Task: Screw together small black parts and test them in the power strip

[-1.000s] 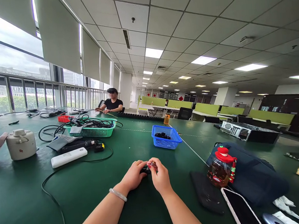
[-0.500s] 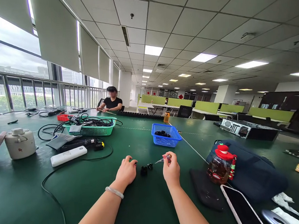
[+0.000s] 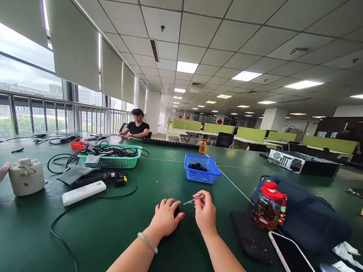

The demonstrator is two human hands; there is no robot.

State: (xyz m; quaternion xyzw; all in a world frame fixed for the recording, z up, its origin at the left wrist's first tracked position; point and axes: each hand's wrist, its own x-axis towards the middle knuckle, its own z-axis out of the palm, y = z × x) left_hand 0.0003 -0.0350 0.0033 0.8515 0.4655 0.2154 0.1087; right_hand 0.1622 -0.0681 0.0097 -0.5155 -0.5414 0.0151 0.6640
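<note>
A small dark part (image 3: pixel 176 211) lies on the tabletop (image 3: pixel 177 258), mostly hidden beneath the left hand (image 3: pixel 166 218), at about two o'clock from its middle. That hand is the nearer one, fingers curled over the part; whether it grips or merely covers it, I cannot tell. The right hand (image 3: pixel 206 213) grasps a slim tool (image 3: pixel 189 201), whose long axis points just below nine o'clock, its tip near the left fingers. Between one and two o'clock, a blue basket (image 3: pixel 199 175) holds dark pieces. The cream jug (image 3: pixel 27 178), past nine o'clock, and the red-lidded jar (image 3: pixel 265 214), at three, bear small marks, neither legible.
</note>
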